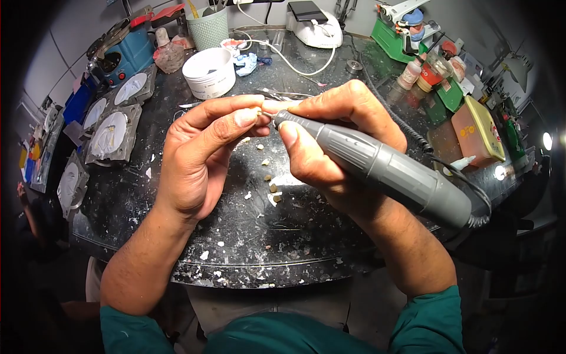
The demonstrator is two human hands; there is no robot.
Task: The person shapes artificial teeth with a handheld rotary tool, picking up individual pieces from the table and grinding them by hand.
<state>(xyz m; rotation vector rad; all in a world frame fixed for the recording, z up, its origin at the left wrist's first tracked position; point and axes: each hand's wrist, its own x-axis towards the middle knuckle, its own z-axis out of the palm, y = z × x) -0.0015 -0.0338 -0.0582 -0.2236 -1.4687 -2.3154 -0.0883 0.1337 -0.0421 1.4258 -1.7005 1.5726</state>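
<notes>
A small pale piece (259, 112) is pinched between the thumb and index finger of the left hand (197, 156), the other fingers being curled behind. The grey rotary handpiece (377, 156) is grasped by the right hand (348, 133), with the thumb laid along its near side; its thin bur (268, 115) is directed at the piece, though whether the two are touching cannot be told. Metal instruments (283, 94) are seen just beyond the fingertips, partly hidden by them. Part of the dark bench (236, 236) is covered from view by the handpiece, from whose rear a coiled cord (407, 127) is led

Below the hands, three brownish bits (273, 189) are lined up on the bench, with paler fragments scattered around. Beyond the left hand, one white tub (209, 76) is set down, its mouth uncovered, its contents too unclear to be named. Behind it, several slender items are held upright in one woven-pattern basket (207, 29). One black phone (306, 10) is rested on one white device (321, 32). At the left, four metal flask halves (110, 134) are laid out, white material being contained in them; one blue machine (127, 56) is placed behind. At the right, one green bin (386, 44) is filled with mixed items, and one yellow-lidded box (480, 133) is seen
</notes>
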